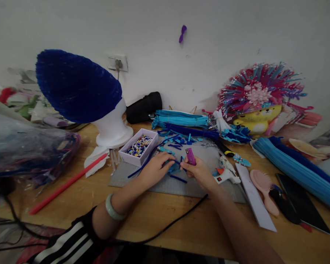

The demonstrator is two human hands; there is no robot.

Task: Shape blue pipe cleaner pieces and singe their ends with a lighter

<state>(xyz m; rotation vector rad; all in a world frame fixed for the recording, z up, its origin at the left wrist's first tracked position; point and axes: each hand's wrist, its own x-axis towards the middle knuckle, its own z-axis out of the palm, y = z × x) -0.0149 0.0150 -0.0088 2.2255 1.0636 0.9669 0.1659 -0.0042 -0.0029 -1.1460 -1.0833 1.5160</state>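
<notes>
My left hand (pixel 157 168) is over the grey mat (pixel 151 186), its fingers pinched on a short dark blue stem. My right hand (pixel 199 172) is closed around a purple lighter (pixel 190 156), and its fingertips also meet a small blue piece close to the left fingertips. Under and behind both hands lie cut blue pieces (pixel 178 140). One loose dark blue stem (pixel 178 179) rests on the mat just below the hands. Left of the hands is a white box of beads (pixel 139 146).
A white foam head (pixel 114 126) with a blue cap (pixel 77 86) stands back left. Glue gun (pixel 227 175), brush (pixel 264 187) and blue stem bundles (pixel 299 168) lie right. A red stick (pixel 68 185) lies left; a black cable (pixel 176 221) crosses the front.
</notes>
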